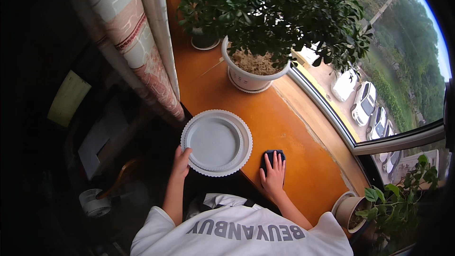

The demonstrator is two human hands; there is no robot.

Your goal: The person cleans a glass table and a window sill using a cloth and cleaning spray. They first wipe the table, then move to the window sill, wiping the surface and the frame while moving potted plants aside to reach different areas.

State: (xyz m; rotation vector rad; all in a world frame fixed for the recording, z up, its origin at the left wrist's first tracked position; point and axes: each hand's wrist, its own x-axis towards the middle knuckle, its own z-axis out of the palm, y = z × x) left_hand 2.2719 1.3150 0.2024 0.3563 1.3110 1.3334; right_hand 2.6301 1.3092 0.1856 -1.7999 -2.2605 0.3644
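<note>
My left hand (182, 161) grips the left rim of a pale plant-pot saucer (214, 143) with a scalloped edge; a smaller saucer appears nested in it. The saucers are held over the near edge of an orange-brown wooden windowsill (241, 113). On the sill to the right, my right hand (274, 177) lies flat with fingers spread, pressing on a dark folded cloth (263, 163). Part of the cloth is hidden beneath the palm and fingers.
Beyond the saucers stands a white pot (250, 74) with a bushy plant (277, 10). A smaller pot (205, 41) sits behind it. Patterned curtains (142, 53) hang at left. A window frame (398, 138) borders the right, above a potted leafy plant (350, 211).
</note>
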